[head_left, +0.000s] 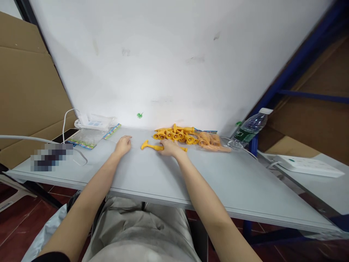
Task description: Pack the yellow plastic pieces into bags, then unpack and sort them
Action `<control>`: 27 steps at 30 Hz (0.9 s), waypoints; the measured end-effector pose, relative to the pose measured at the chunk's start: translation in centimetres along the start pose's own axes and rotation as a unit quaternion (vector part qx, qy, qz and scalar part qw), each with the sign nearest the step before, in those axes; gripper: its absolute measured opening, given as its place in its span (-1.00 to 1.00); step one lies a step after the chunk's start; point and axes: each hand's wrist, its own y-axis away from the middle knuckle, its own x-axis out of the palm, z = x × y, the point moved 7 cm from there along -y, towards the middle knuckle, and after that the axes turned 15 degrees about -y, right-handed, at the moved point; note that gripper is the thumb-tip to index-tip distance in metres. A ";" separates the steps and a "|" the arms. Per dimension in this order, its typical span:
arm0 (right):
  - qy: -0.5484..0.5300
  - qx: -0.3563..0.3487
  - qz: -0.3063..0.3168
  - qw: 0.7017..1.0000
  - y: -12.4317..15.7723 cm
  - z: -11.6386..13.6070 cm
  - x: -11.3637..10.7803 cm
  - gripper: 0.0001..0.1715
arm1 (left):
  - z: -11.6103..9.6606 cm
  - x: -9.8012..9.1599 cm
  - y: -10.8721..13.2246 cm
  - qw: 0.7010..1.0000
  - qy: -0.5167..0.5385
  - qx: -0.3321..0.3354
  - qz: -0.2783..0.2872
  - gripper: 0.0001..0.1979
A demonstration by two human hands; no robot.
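My right hand [169, 147] is closed round the handle of a yellow toy hammer [152, 146], which lies across the grey table with its head to the left. The handle end sticks out to the right of the hand, and the fingertips are partly hidden. Just behind is a pile of yellow toy hammers [177, 134]. To the left, my left hand [124, 145] rests on the tabletop with its fingers stretched out, holding nothing. Clear plastic bags [91, 137] with colourful printed edges lie beyond it.
A bag of orange plastic pieces [211, 141] lies right of the pile. A water bottle [251, 127] leans by the blue frame. A white power strip [308, 165] is at far right. White cables [29, 138] cross the left side; a white panel [174, 72] rises behind.
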 end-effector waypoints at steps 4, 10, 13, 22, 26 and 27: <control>-0.013 -0.005 0.007 1.000 -0.1 0.0 0.1 -0.72 | -3.2 -0.3 0.5 0.997 -0.038 0.060 0.026 -0.65; -0.034 -0.015 -0.013 0.999 -0.3 0.0 0.5 -0.75 | -5.1 -0.1 1.3 0.987 -0.130 0.040 0.084 -0.72; -0.036 -0.031 -0.035 0.998 -0.5 0.1 0.8 -0.76 | -5.3 -0.2 1.4 0.985 -0.148 0.041 0.082 -0.75; -0.061 -0.066 -0.117 0.989 -1.1 2.0 1.8 -0.71 | -7.4 -0.5 2.0 0.980 -0.111 0.163 -0.014 -0.74; -0.113 -0.101 -0.105 0.983 -1.7 2.4 3.5 -0.71 | -7.7 -0.7 2.4 0.978 -0.061 0.192 -0.048 -0.82; -0.126 -0.111 -0.099 0.981 -1.8 2.3 3.9 -0.71 | -7.2 -0.9 2.3 0.982 -0.045 0.174 -0.052 -0.84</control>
